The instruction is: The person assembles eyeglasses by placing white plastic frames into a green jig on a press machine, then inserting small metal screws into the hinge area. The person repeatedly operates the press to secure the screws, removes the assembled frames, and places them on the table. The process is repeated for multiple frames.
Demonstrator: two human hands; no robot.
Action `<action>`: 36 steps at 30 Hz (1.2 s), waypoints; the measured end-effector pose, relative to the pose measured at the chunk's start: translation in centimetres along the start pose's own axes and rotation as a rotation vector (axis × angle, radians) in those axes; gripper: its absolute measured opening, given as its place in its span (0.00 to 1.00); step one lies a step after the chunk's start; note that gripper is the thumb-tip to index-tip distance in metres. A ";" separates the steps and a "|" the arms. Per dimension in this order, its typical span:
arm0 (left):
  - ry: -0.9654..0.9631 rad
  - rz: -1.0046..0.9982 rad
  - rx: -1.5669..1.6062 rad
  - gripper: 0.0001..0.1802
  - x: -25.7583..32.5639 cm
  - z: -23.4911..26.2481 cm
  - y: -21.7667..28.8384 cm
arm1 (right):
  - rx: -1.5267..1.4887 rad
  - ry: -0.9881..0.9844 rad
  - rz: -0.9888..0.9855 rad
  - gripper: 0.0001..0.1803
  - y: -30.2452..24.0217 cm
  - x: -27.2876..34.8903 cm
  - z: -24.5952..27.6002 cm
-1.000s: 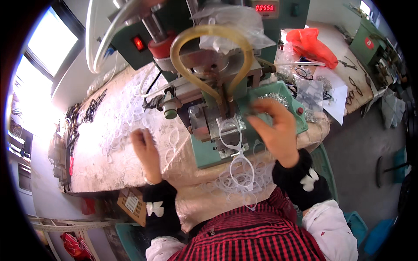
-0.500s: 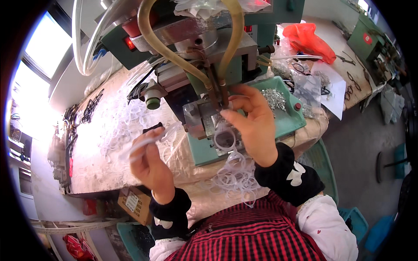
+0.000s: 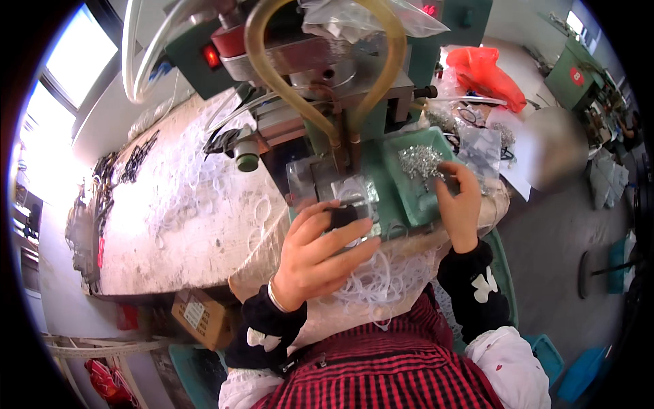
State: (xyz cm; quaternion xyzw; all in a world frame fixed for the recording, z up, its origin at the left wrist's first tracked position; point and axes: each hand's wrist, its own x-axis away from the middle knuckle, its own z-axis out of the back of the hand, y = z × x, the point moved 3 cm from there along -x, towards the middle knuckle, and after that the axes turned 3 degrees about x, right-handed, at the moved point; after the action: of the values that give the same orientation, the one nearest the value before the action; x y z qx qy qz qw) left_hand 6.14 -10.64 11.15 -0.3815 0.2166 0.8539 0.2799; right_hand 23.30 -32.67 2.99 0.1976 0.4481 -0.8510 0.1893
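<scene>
Black block (image 3: pixel 343 217) pinched in left hand (image 3: pixel 315 253) below green press (image 3: pixel 327 88)
Right hand (image 3: pixel 458 204), fingers curled, picks at glittery metal bits (image 3: pixel 420 161) in green tray (image 3: pixel 409 198); white rings (image 3: pixel 371 279) heaped on worktop (image 3: pixel 170 225)

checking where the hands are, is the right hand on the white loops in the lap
No, the right hand reaches into the green tray of small silvery parts beside the machine.

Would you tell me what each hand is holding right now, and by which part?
The left hand pinches a small dark piece by its near end. The right hand reaches into the green tray of small silvery parts; any grip is unclear.
</scene>
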 end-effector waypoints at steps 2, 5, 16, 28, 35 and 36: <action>-0.008 0.000 0.008 0.16 0.1 0.2 -0.1 | 0.197 -0.053 0.070 0.09 -0.3 1.5 0.5; 0.004 0.043 0.003 0.19 0.4 0.2 0.7 | 0.364 -0.062 0.103 0.06 -0.3 2.0 -0.4; -0.610 0.386 -0.442 0.26 17.2 7.2 -14.2 | 0.023 -0.024 0.038 0.11 0.5 1.9 -1.1; -0.215 0.904 -0.400 0.17 9.6 -0.1 -35.8 | -0.094 -0.067 -0.077 0.05 -0.1 1.7 -1.6; -0.208 0.667 -0.643 0.11 17.7 0.2 -27.9 | -0.117 -0.074 -0.192 0.06 -0.9 3.8 1.7; -0.254 0.684 -0.635 0.10 18.0 1.6 -26.0 | -0.148 -0.069 -0.206 0.06 -1.9 3.7 2.0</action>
State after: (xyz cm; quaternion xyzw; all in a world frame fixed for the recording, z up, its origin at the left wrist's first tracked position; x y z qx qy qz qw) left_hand 12.08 15.36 -5.85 -0.2477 0.0222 0.9607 -0.1232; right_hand 18.90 -33.85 3.46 0.1069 0.5209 -0.8368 0.1304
